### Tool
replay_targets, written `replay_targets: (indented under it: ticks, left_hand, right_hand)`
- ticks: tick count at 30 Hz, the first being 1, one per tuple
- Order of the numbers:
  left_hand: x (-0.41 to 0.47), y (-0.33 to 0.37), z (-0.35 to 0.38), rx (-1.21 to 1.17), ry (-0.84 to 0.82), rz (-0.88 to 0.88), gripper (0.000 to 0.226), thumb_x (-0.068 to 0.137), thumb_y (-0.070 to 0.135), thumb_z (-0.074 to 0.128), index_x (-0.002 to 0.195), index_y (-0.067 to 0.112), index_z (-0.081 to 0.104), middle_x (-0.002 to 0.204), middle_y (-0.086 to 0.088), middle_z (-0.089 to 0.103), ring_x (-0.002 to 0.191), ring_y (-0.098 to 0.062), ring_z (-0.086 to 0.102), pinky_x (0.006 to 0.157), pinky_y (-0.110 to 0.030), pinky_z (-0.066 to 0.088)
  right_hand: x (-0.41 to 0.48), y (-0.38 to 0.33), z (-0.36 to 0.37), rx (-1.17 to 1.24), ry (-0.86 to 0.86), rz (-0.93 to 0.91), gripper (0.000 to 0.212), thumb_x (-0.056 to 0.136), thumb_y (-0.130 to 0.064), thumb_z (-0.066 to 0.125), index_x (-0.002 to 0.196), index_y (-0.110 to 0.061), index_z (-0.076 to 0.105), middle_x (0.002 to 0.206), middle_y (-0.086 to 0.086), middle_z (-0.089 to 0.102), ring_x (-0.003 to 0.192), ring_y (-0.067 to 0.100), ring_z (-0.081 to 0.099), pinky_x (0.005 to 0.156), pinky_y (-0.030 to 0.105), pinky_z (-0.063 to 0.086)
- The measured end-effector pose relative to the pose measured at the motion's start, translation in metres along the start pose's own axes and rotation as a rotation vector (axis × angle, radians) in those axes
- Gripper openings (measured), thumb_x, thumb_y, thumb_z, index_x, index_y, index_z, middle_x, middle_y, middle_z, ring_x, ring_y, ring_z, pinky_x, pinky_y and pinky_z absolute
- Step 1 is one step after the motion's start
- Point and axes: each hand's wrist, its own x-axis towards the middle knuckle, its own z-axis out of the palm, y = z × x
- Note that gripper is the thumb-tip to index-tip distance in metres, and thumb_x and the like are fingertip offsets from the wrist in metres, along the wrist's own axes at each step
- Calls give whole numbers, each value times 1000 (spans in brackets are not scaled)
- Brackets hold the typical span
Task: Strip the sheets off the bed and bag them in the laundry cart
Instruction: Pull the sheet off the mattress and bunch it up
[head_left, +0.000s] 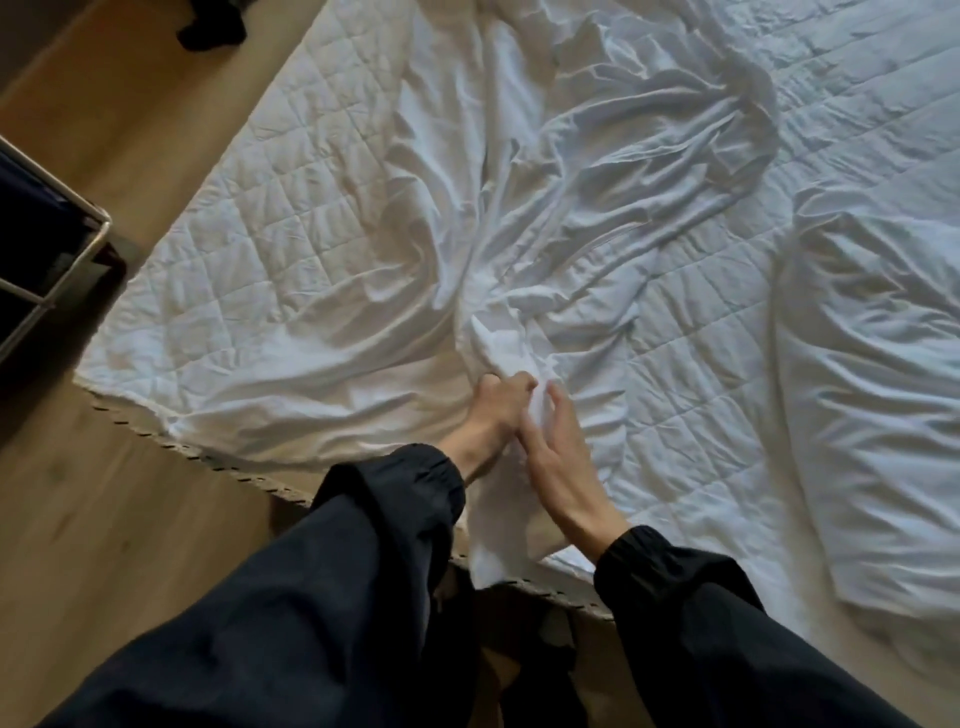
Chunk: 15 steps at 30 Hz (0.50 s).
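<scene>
Left hand (501, 410) has its grip clamped on a bunched ridge of the white sheet (597, 171), fingers curled tight into the fabric. Right hand (558, 457) lies just beside it, touching the same bunch, with its fingers long and barely bent. Its grip is apart, not closed on anything as far as I can see. The sheet fans away from the grip in ropey folds across the quilted mattress pad (270, 218), and a short tail of it hangs back past the grip over the near edge. So it looks mostly loose, gathered but not lifted. The laundry cart (101, 221), a metal frame with a dark bag, stands well to the left of the grip on the wood floor (104, 519). A puffy duvet (872, 415) lies well to the right of the grip. Risks, judging from here: a pull from one clamped hand may drag the pad along if a far fold is snagged on it. Sheet may also slide out of the grip, since the right hand isn't closed. The hanging tail could end up underfoot on the carry to the cart, and a loose armful may spill over its rim.
</scene>
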Motion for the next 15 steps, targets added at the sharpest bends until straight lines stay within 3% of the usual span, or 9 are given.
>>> replay_targets:
  ticks: [3,5,7,9,11,13,15]
  left_hand:
    - [-1,6,-13,112,40,45,9,82,-3,52,89,-4,57,69,-7,54,56,-15,50,39,-15,38]
    - [3,6,-29,141,84,74,34,74,-5,54,108,-10,56,83,-15,65,64,-20,60,42,-15,41]
    - [5,4,-43,140,138,80,31,71,-4,58,102,-10,61,94,-21,69,75,-26,68,51,-21,47]
    - [5,4,-56,78,142,25,8,78,1,66,85,-1,64,84,-14,69,71,-22,67,57,-25,50]
    - [5,7,-70,-44,81,-6,11,84,14,68,80,5,64,75,-9,66,68,-19,63,60,-26,50]
    - [8,10,-92,-106,46,45,18,87,20,64,72,9,63,67,-6,62,65,-20,59,58,-26,47]
    - [15,7,-122,-122,67,132,24,87,16,58,65,11,62,65,-10,60,65,-22,58,59,-27,46]
  right_hand:
    - [-11,10,3,-473,-102,-169,99,78,-64,52,151,-14,7,156,10,12,143,24,17,117,36,21]
    - [-16,13,19,-749,-176,-207,113,77,-68,54,149,-16,-17,157,15,-18,146,31,-10,117,47,6]
    - [-18,8,43,-820,-184,-216,117,81,-61,59,143,-14,-29,154,18,-27,144,34,-22,114,50,1]
    - [-12,3,62,-791,-76,-237,105,84,-42,64,148,-5,-11,156,24,2,145,39,8,114,50,23]
    - [0,0,74,-644,30,-260,71,88,-29,53,147,-5,22,142,19,40,124,33,47,97,46,47]
    - [10,-8,79,-445,-25,-245,46,91,-34,37,134,-22,46,124,6,58,105,24,58,84,44,51]
    - [19,-14,89,-346,-120,-219,30,93,-35,40,113,-26,61,110,0,67,97,20,61,79,39,51]
